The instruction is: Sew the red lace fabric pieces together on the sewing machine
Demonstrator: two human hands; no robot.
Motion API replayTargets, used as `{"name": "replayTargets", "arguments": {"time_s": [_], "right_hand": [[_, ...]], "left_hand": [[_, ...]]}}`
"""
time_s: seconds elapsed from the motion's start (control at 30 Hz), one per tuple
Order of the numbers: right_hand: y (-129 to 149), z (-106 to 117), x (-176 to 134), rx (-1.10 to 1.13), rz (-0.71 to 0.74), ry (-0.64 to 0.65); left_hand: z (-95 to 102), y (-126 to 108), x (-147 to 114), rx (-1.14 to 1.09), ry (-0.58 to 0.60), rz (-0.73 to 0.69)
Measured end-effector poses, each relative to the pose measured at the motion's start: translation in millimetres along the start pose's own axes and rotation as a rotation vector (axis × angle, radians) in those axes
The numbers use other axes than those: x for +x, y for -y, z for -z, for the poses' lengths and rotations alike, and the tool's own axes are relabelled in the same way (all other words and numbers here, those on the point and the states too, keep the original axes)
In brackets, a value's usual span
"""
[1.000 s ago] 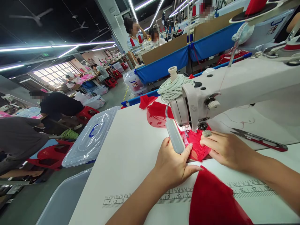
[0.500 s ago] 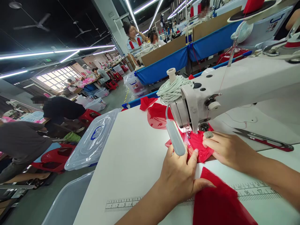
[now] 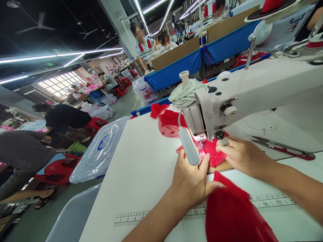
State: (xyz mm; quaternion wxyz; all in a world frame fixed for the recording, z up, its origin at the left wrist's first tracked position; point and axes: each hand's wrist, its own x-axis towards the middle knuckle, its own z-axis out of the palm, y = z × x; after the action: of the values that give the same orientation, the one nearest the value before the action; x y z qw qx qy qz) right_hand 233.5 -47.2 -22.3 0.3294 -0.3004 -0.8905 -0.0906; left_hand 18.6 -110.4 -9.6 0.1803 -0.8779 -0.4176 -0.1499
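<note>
Red lace fabric [image 3: 213, 155] lies beneath the presser foot [image 3: 202, 143] of a white sewing machine [image 3: 267, 90]. My left hand [image 3: 191, 181] rests with fingers spread on the fabric's left side, partly behind a grey lamp [image 3: 189, 147]. Its thumb touches the tip of a larger red cloth [image 3: 230, 211] hanging towards me. At the lace piece's right edge, my right hand [image 3: 248, 157] is closed on the fabric, its fingertips partly hidden by a machine knob.
Thread snips [image 3: 285, 148] lie right of my right hand. More red pieces [image 3: 171, 122] are behind the lamp. A printed ruler [image 3: 194, 214] crosses the white table [image 3: 126, 168]. Left of it stands a lidded plastic box [image 3: 101, 151]; other people sit beyond.
The lace fabric has shifted slightly away from me and left under the machine, both hands moving with it. The tip of the larger red cloth has also moved slightly forward.
</note>
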Motion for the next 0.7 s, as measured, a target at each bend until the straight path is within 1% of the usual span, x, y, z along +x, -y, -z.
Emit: {"name": "replayTargets", "arguments": {"time_s": [0.13,0.23,0.33,0.43,0.5,0.6,0.63,0.7], "right_hand": [[-1,-3,0,-0.019,-0.02,0.021],[0,-4,-1,-0.033,-0.034,0.022],[4,-2,-2,-0.059,-0.033,0.0],[7,1,-5,-0.051,-0.036,0.01],[8,2,-6,0.008,-0.009,0.046],[8,1,-7,0.094,0.052,0.091],[8,0,-6,0.109,0.059,0.097],[10,-3,-5,0.138,0.021,0.106]], "left_hand": [[0.2,2,2,-0.031,0.002,0.007],[2.8,2,6,-0.067,0.026,0.004],[1.9,3,11,-0.097,0.038,0.07],[-4.8,5,12,-0.152,-0.02,0.137],[-10.0,6,10,-0.206,-0.062,0.137],[-14.4,8,10,-0.261,-0.087,0.127],[-14.8,8,10,-0.303,-0.091,0.135],[-14.9,9,13,-0.472,-0.105,0.201]]}}
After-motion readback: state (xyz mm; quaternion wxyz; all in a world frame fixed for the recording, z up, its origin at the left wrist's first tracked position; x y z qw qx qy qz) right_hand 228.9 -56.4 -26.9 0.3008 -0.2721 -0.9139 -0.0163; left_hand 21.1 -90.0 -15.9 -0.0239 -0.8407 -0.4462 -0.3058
